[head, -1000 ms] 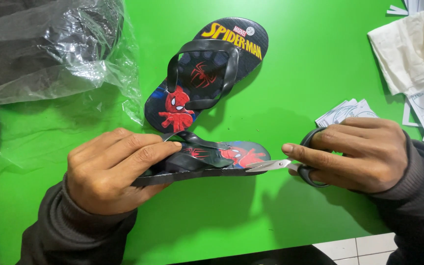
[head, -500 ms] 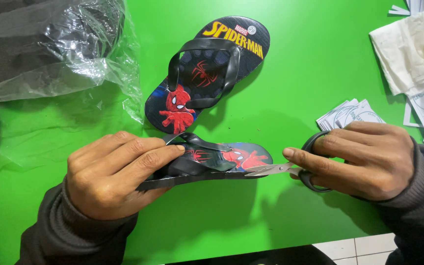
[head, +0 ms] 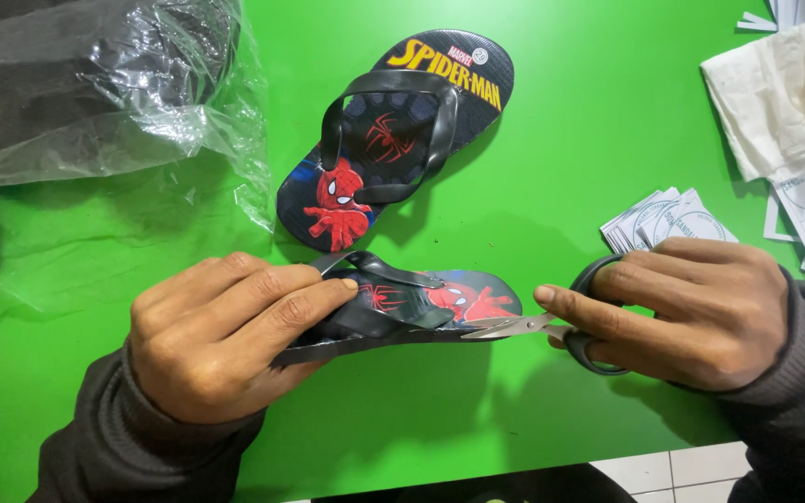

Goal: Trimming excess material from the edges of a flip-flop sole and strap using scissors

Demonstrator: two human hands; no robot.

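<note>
Leftmost, a crumpled sheet of clear plastic wrap (head: 95,93) lies over something dark at the top corner of the green surface (head: 607,112); a dark rounded shape sits at the very edge beneath it, too cut off to tell what it is, and a sliver of red shows at the bottom left corner. Next comes the left hand (head: 225,345), its dark sleeve reaching in from below; the fingers are curled over the near end of a dark flip-flop (head: 421,312), thumb underneath, pinching it and holding it tilted on its edge just above the surface; the sole carries a red and blue printed figure and a black strap arches over it. Behind it, near but apart, a second flip-flop (head: 393,140) of the same pattern lies flat on the surface, strap up, yellow lettering at its far end and the red figure at the end nearest the hands. Further right, the metal blades of a pair of scissors (head: 514,328) meet the raised flip-flop's right end at the edge of its sole; whether they bite into it cannot be told. The right hand (head: 691,312) is closed around the black handles, index finger stretched along the blades. Behind that hand lies a fan of small printed paper labels (head: 649,219); at the far right edge rests a crumpled white cloth (head: 775,93), with more round-printed sheets below it.
</note>
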